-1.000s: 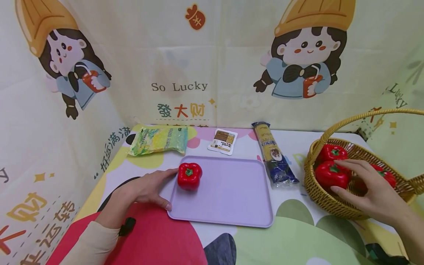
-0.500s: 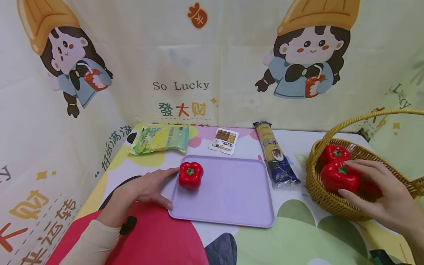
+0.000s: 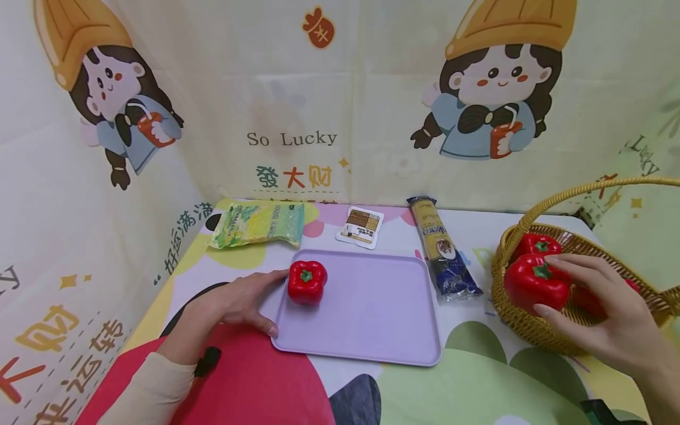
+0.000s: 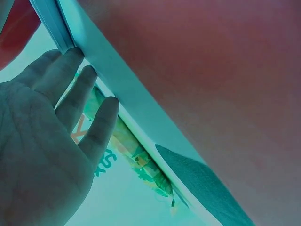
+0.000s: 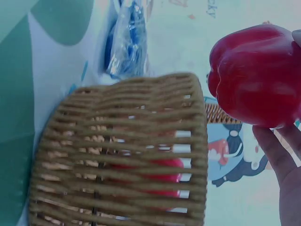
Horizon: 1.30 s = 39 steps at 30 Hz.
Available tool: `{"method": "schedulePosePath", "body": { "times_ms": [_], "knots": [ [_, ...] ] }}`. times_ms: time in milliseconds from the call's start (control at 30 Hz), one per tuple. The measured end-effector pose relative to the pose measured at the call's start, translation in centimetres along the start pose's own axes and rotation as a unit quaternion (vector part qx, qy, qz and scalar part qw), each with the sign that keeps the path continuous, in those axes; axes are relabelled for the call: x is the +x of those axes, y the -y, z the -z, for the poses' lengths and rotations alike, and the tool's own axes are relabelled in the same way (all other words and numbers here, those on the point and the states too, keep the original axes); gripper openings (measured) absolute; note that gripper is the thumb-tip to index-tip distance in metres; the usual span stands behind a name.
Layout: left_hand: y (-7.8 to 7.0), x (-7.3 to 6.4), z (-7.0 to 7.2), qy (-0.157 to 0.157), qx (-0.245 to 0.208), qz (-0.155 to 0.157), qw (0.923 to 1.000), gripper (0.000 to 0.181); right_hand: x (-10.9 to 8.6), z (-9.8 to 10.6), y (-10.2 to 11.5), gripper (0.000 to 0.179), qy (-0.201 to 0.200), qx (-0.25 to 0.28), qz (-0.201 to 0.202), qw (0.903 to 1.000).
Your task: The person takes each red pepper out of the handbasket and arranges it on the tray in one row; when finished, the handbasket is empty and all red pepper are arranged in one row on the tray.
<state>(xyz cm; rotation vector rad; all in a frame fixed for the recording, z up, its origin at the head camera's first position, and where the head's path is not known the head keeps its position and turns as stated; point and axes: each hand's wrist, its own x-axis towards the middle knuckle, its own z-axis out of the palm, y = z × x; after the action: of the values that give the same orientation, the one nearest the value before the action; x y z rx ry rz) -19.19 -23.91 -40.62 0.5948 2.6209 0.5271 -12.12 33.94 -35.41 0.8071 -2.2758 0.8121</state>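
Observation:
A red bell pepper (image 3: 538, 282) is held between the thumb and fingers of my right hand (image 3: 611, 310), just over the wicker basket (image 3: 517, 319). In the right wrist view the held bell pepper (image 5: 258, 75) shows above the basket's woven rim (image 5: 193, 94). Other red peppers (image 3: 535, 245) lie inside the basket, partly hidden. My left hand (image 3: 234, 304) rests against the left edge of a lilac tray (image 3: 372, 313), fingers extended along its rim (image 4: 127, 94). Another red bell pepper (image 3: 307, 282) sits upright at the tray's left side.
Behind the tray lie a green-yellow packet (image 3: 260, 224), a small white-and-brown sachet (image 3: 360, 227) and, to the right, a long pasta packet (image 3: 441, 248). The basket's tall handle (image 3: 563, 198) arches over it. A printed cloth (image 3: 372, 165) hangs at the back.
My right hand has taken hold of a bell pepper and lifted it a little from the others in the basket. The left hand stays at the tray's edge.

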Motion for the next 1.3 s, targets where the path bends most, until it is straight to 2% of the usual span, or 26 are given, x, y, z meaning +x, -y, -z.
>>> {"method": "schedulePosePath", "body": {
  "times_ms": [67, 333, 600, 800, 900, 1100, 1300],
  "knots": [
    [0.0, 0.0, 0.0, 0.001, -0.004, 0.004, 1.0000, 0.115, 0.4, -0.5, 0.3, 0.081, -0.015, 0.019, 0.025, 0.9994],
    [0.1, 0.1, 0.1, 0.005, -0.012, 0.020, 0.9997, 0.116, 1.7, -1.9, 1.3, 0.078, -0.018, 0.044, 0.057, 0.9972],
    [0.0, -0.1, -0.2, 0.003, -0.015, 0.019, 0.9997, 0.117, 2.6, -3.9, 0.9, 0.072, 0.020, 0.058, 0.056, 0.9966],
    [0.1, -0.1, -0.2, 0.000, -0.010, 0.020, 0.9998, 0.116, 3.2, -5.4, 0.9, 0.075, 0.038, 0.063, 0.061, 0.9955],
    [0.0, -0.1, -0.1, 0.000, -0.009, 0.015, 0.9999, 0.116, 3.5, -6.1, 1.2, 0.078, 0.048, 0.068, 0.066, 0.9943],
    [-0.2, 0.1, 0.0, 0.000, -0.007, 0.016, 0.9999, 0.117, 4.5, -7.7, 1.9, 0.095, 0.075, 0.061, 0.046, 0.9942],
    [-0.2, 0.1, -0.2, 0.000, -0.004, 0.015, 0.9999, 0.117, 5.3, -9.6, 2.0, 0.094, 0.078, 0.091, 0.073, 0.9901]
  ]
}}
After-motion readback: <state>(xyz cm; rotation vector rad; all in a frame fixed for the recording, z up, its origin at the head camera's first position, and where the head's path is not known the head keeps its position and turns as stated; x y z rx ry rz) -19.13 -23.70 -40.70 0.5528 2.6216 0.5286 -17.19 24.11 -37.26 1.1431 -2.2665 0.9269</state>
